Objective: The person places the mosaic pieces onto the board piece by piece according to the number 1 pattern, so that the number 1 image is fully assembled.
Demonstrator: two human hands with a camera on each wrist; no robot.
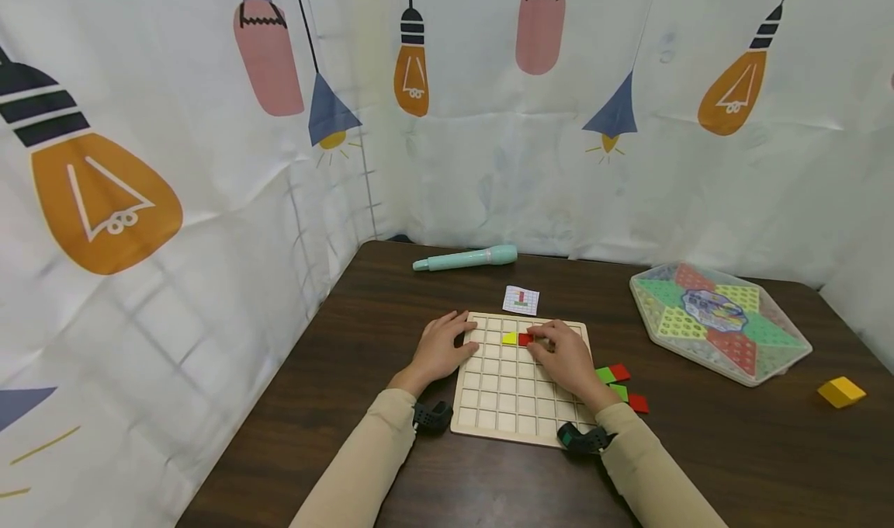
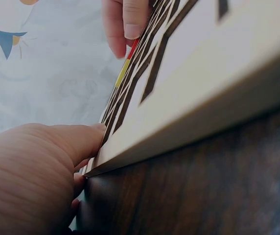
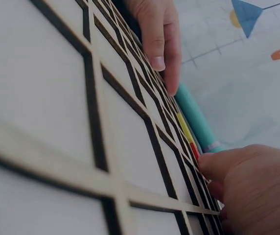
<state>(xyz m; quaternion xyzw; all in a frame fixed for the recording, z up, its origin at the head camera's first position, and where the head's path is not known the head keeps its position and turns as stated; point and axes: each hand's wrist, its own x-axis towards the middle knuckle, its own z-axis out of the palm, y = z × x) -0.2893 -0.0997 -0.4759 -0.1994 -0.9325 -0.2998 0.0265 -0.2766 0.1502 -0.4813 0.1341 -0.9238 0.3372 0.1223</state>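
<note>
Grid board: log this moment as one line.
left hand rests on grid board edge | right hand presses red tile beside yellow tile

Staged recording booth, not lived-in room. Dark wood table (image 1: 698,466) boxed in on three sides by hung white curtain (image 1: 489,163) printed with cartoon light bulbs. Toys laid out: grid board (image 1: 517,404), hexagonal game box (image 1: 719,322), teal pen (image 1: 466,259), pattern card (image 1: 521,300).

The left hand (image 2: 32,181) presses its thumb against the wooden grid board's (image 2: 203,83) edge; fingers (image 2: 125,22) (the other hand's) touch red and yellow tiles (image 2: 126,63).
</note>
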